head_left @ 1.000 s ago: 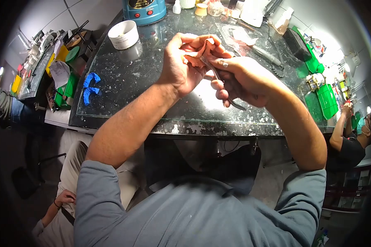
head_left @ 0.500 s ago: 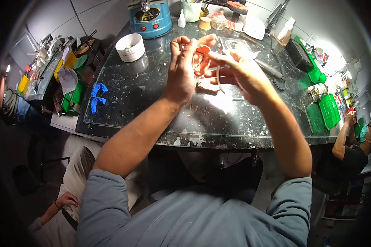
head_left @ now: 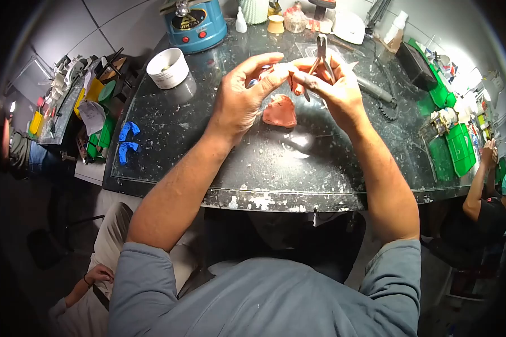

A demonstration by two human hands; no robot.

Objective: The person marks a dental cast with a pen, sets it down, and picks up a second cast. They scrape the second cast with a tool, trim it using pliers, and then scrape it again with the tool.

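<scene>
My left hand is closed, its thumb and fingers pinching a small reddish denture-like piece that the fingers mostly hide. Close against it, my right hand is closed around a pair of metal pliers, whose jaws point up and away from me. The fingertips of both hands meet around the reddish piece. Just below them, a pinkish-red dental cast lies on the dark bench, untouched.
On the bench stand a white tub and a blue machine. Two blue arch-shaped pieces lie at left. A grey handpiece with a coiled cord is at right, near green trays. People sit at both sides.
The reddish piece has turned and is now mostly covered by my fingers. The pliers have swung jaws-up in my right hand. My hands have moved off the cast, leaving it more visible.
</scene>
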